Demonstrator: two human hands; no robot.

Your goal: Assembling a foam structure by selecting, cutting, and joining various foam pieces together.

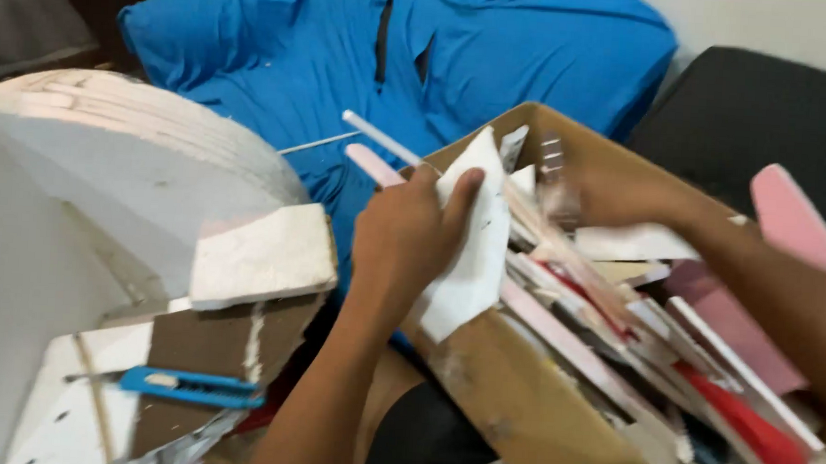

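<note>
Hands, two, bare, both working at a cardboard box (pixel 517 407) of offcuts. Left hand (pixel 411 237) is rising from 6 o'clock on a bent forearm, knuckles to the camera, fingers curling shut around a white foam sheet scrap (pixel 473 254) with the thumb pressing its face. Right hand (pixel 613 191) is reaching in from 3 o'clock along the forearm, lying over the box's far corner; motion blur is hiding its fingers, so their state cannot be told.

White foam sheet scrap: irregular, pointed at the top, plain and unprinted, hanging over the box's near rim at the frame's centre.

Cardboard box: brown, open-topped, tilting toward 5 o'clock, its near wall scuffed with white smears. Contents: white, pink and red strips (pixel 633 338) lying stacked lengthwise, plus a pink panel (pixel 790 224) standing at 3 o'clock. A white rod (pixel 380 138) and a pink strip are jutting out toward 11 o'clock.

Surroundings: blue cloth (pixel 498 48) is spreading across 12 o'clock, behind the box. Large white foam round (pixel 125 160) is sitting at 9 o'clock, with a broken white foam block (pixel 261 257) resting at its edge. Blue utility knife (pixel 193 387) is lying at 7 o'clock on a brown-and-white board (pixel 209 344).
</note>
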